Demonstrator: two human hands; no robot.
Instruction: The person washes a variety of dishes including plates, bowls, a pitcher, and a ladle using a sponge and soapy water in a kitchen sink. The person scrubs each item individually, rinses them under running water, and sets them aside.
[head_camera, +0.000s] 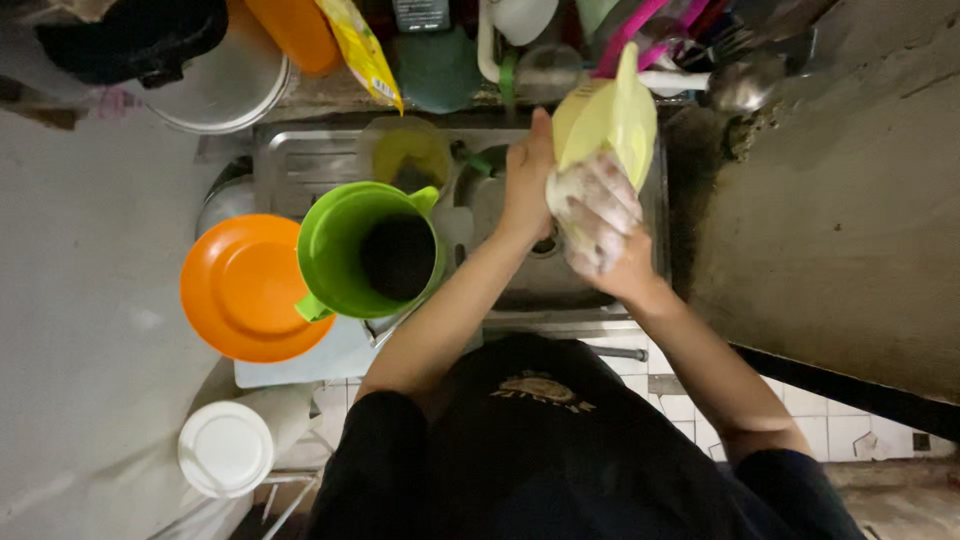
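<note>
I read this as the scrubbing step of washing up, mid-way on one item. Both hands work over the sink. My left hand is closed on the near edge of a pale yellow jug, thumb side up, steadying it above the basin. My right hand is covered in white suds and wraps a soapy sponge or cloth against the jug's lower side; I cannot tell which it is under the foam. The jug is held tilted, clear of the sink floor, toward the back right of the basin.

On the sink's left part stands a green pitcher, upright, dark inside. Touching it on the left, an orange plate lies on a white board. A white lid sits lower left, well apart. A yellow tub rests behind the pitcher.

Judgement: the next move calls for turning the jug in the left hand so unscrubbed faces meet the right, with a firm hold, as soap makes it slippery.
</note>
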